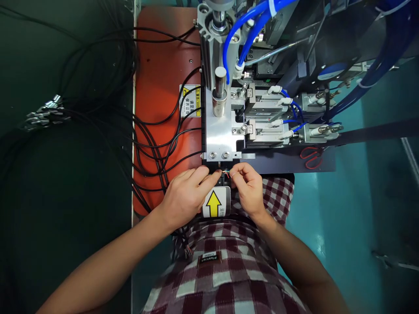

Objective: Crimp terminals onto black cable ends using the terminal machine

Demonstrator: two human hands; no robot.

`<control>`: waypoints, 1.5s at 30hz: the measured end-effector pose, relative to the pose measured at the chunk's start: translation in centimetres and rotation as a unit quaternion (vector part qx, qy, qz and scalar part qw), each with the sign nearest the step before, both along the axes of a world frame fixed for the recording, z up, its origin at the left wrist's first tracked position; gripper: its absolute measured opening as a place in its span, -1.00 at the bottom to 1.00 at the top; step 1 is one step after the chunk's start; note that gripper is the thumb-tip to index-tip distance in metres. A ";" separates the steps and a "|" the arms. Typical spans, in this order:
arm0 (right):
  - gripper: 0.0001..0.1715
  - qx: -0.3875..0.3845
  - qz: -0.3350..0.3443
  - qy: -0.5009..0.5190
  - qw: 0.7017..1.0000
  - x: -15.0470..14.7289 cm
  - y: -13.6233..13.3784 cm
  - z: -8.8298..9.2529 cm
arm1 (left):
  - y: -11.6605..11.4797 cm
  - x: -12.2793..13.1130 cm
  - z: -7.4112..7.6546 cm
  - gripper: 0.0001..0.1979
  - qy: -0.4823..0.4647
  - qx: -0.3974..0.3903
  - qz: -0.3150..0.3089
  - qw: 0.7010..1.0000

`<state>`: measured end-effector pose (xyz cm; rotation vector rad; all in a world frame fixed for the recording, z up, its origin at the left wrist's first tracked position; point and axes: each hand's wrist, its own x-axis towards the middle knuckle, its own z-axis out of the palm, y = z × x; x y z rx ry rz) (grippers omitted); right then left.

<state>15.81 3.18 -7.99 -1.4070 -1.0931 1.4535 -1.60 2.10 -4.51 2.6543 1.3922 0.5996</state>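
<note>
Thin coloured wires [226, 172], the stripped end of a cable by their look, lie across the front of the machine's feed slot. My right hand [249, 187] pinches the wires' right end between thumb and forefinger. From the left, my left hand [190, 192] reaches in with its forefinger stretched onto the wires; its thumb and other fingers are partly hidden, and a black cable runs beneath it. Just beyond both hands stands the machine's metal block [218, 135] with two bolts. A label with a yellow arrow [214, 204] sits below my fingers.
Black cables [153, 148] run over the red-brown board [166, 56] on the left, with a bundle of metal-ended connectors [49, 114] farther left. Red-handled scissors [311, 158] lie on the dark plate at right. Blue air hoses [229, 43] and pneumatic cylinders [265, 102] stand behind.
</note>
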 end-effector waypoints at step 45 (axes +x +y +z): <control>-0.90 0.042 0.064 0.023 0.997 1.0 -2.2 4.6 | -0.6 2.3 3.9 -0.79 -0.517 -0.555 0.218 0.614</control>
